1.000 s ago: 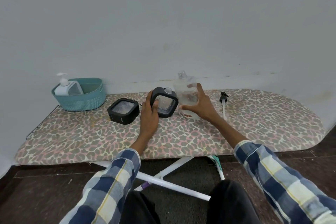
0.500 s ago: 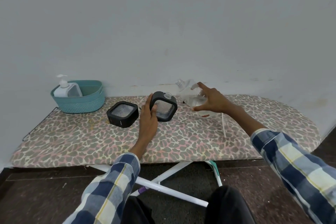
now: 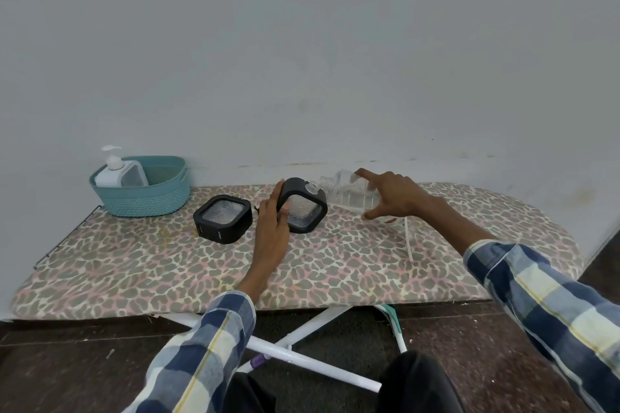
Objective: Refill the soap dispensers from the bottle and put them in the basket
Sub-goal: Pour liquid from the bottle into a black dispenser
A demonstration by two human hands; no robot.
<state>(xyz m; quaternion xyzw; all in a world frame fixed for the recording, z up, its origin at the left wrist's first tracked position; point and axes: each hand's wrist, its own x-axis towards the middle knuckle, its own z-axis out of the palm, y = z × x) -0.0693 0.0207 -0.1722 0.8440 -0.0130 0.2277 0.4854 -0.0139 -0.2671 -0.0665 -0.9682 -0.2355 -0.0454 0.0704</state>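
Note:
My left hand (image 3: 272, 224) grips a black square soap dispenser (image 3: 303, 206), held upright on the board with its open neck on top. My right hand (image 3: 391, 195) holds a clear refill bottle (image 3: 347, 193), tipped over to the left so its mouth sits right beside the dispenser's neck. A second black dispenser (image 3: 223, 218) lies flat to the left. A white dispenser with a pump (image 3: 119, 173) stands inside the teal basket (image 3: 144, 201) at the far left.
Everything rests on a leopard-print ironing board (image 3: 335, 271) against a grey wall. A pump tube (image 3: 408, 241) lies on the board under my right wrist. White board legs and a dark floor show below.
My right hand lifted the clear bottle off the board and tipped it leftward until its mouth reached the dispenser's neck. My left hand stayed on the upright dispenser.

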